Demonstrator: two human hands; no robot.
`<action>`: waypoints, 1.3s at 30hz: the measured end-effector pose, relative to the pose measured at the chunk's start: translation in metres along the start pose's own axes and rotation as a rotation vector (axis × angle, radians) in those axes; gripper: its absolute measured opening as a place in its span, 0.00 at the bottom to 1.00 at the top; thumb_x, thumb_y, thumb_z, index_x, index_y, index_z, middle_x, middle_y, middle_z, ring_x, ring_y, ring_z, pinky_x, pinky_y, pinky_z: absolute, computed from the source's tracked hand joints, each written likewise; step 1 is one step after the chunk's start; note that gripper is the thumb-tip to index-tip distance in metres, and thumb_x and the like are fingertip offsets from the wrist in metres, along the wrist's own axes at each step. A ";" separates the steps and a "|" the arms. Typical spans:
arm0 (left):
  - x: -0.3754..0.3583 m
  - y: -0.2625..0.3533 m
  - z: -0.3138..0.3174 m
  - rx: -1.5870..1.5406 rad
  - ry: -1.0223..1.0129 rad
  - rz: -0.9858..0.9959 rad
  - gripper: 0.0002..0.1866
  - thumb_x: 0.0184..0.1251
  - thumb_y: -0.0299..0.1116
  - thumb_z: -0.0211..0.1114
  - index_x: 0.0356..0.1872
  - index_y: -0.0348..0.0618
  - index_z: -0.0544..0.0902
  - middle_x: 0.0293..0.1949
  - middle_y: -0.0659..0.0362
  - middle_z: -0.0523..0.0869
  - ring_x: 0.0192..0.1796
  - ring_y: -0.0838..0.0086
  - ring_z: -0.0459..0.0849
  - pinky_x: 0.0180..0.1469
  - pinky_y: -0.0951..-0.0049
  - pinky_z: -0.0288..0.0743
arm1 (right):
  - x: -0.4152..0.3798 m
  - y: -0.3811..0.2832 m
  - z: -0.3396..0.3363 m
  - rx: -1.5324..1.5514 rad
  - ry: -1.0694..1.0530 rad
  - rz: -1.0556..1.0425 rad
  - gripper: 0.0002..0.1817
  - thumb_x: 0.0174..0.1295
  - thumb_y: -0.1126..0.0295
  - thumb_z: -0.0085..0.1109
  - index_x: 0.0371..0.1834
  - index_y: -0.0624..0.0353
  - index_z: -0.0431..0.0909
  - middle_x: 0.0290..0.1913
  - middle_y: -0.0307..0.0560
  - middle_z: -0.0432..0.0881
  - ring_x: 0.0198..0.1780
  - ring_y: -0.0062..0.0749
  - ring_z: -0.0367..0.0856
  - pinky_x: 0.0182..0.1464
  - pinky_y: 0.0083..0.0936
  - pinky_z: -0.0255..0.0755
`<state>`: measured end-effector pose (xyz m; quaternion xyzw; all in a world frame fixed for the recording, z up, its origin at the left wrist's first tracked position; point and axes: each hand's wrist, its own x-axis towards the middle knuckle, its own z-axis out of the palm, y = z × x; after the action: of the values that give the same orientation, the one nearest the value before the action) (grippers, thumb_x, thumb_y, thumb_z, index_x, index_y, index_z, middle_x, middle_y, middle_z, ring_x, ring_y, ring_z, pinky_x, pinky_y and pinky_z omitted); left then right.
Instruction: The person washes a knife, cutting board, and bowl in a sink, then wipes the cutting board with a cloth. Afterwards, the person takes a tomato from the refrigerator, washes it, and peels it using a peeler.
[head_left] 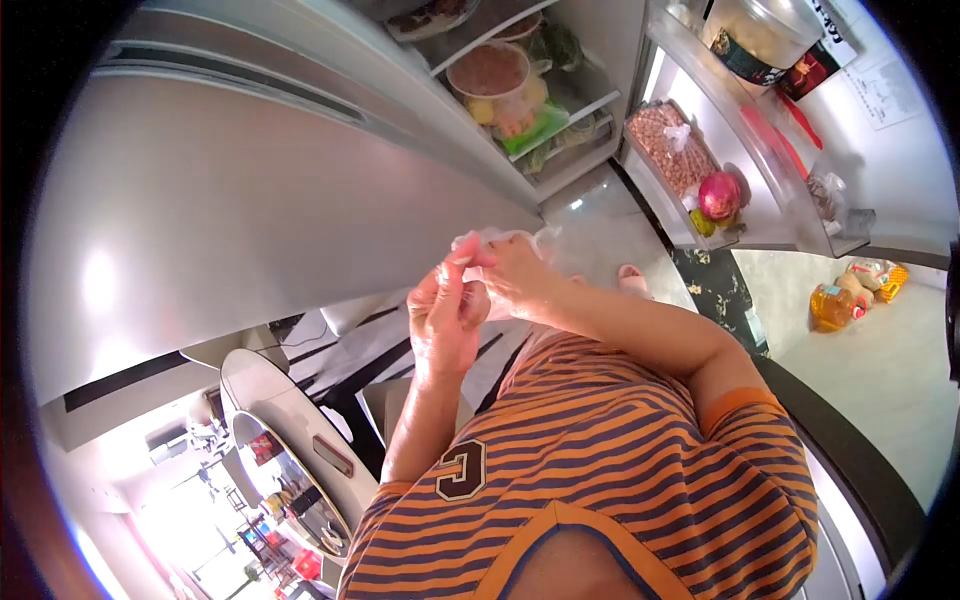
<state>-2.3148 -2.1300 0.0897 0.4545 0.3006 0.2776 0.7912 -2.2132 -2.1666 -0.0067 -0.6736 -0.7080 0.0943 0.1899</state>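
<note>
At the centre of the frame, my left hand [445,315] and right hand [515,275] meet, both pinching a thin plastic bag [500,240] as if to work it open before the open fridge [560,110]. My striped shirt [620,450] bears a "C".

Single head-worn view, fisheye, tilted steeply down past the wearer's striped shirt [610,450]. Hands [480,290] close to lens, mid-frame. Open fridge [560,130] fills upper frame; floor [880,350] at right edge.
</note>
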 end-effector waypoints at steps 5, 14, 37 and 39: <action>0.004 -0.009 -0.013 -0.026 0.078 -0.055 0.17 0.71 0.38 0.50 0.53 0.37 0.75 0.42 0.55 0.80 0.17 0.87 0.56 0.20 0.85 0.49 | -0.004 0.019 0.026 -0.118 -0.048 -0.084 0.20 0.46 0.64 0.59 0.41 0.64 0.75 0.42 0.49 0.72 0.41 0.40 0.76 0.40 0.38 0.71; 0.022 -0.017 -0.032 0.005 0.247 -0.113 0.16 0.70 0.38 0.53 0.48 0.35 0.77 0.38 0.55 0.82 0.16 0.88 0.56 0.18 0.86 0.49 | -0.046 0.041 -0.055 0.290 -0.447 0.040 0.32 0.39 0.64 0.64 0.49 0.70 0.68 0.43 0.58 0.76 0.47 0.49 0.76 0.46 0.36 0.73; 0.031 0.017 -0.004 0.008 0.144 -0.010 0.19 0.70 0.39 0.53 0.50 0.32 0.76 0.38 0.52 0.82 0.17 0.88 0.57 0.19 0.84 0.49 | -0.130 0.077 -0.073 1.992 -0.101 0.604 0.43 0.39 0.62 0.65 0.62 0.65 0.61 0.56 0.50 0.70 0.57 0.34 0.71 0.61 0.28 0.63; 0.031 0.023 -0.008 0.030 0.162 0.021 0.19 0.70 0.39 0.53 0.49 0.32 0.77 0.38 0.53 0.82 0.16 0.88 0.57 0.19 0.84 0.50 | -0.117 0.066 -0.070 2.037 -0.155 0.587 0.41 0.41 0.63 0.64 0.61 0.67 0.61 0.56 0.51 0.71 0.57 0.34 0.71 0.60 0.28 0.63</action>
<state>-2.3038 -2.0938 0.0996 0.4455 0.3630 0.3172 0.7544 -2.1222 -2.2863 0.0142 -0.3335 -0.1152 0.7273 0.5886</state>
